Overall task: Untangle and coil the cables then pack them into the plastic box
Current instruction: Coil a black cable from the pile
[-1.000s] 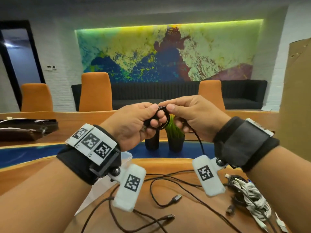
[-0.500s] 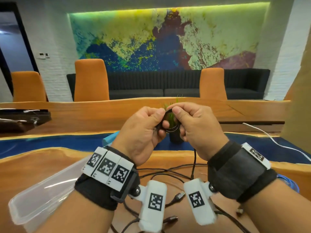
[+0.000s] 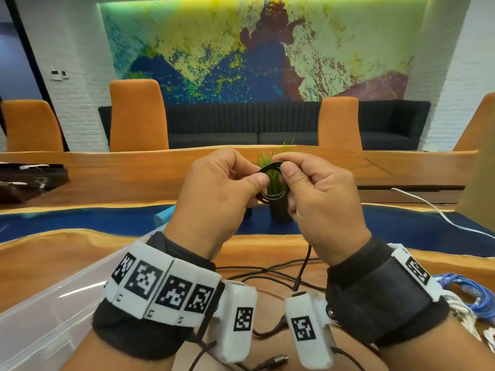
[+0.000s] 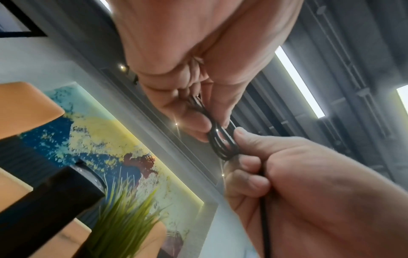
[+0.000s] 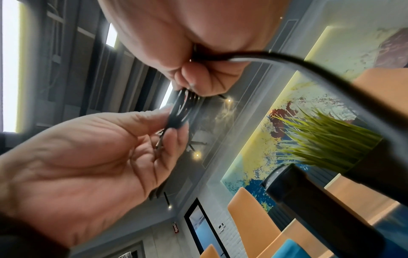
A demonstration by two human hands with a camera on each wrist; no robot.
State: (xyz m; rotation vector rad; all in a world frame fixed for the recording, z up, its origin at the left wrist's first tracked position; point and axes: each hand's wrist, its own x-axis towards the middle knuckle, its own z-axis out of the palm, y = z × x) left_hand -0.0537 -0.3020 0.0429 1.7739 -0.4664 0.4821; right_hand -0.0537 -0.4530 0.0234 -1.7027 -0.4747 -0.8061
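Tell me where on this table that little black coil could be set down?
Bare wood lies left, between the blue strip and the plastic box. The box itself looks empty. Under the hands, loose black cables crowd the wood; blue and white cables crowd the right edge.

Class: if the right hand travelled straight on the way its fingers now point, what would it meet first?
Probably the left hand: the right hand faces it across the small black cable coil both pinch.

Potted grass plant (image 3: 276, 180) on table (image 3: 53, 253); orange chairs (image 3: 138, 116), dark sofa (image 3: 267, 124), possibly mural (image 3: 254, 46).
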